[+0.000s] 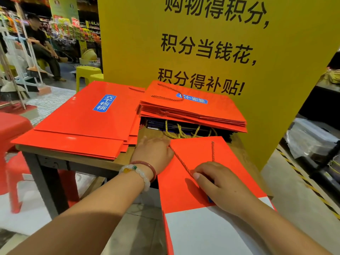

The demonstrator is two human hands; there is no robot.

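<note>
The yellow sign [207,65] reads "购物得积分,积分当钱花,积分得补贴!"; a red bag [77,124] bears a blue label [103,103] reading "六个核桃".

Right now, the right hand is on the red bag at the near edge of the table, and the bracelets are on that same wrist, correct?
Not quite. The head view shows the bracelets on the wrist of the left hand, not the right. The rest holds: the right hand is on the red bag at the near edge of the table.
</note>
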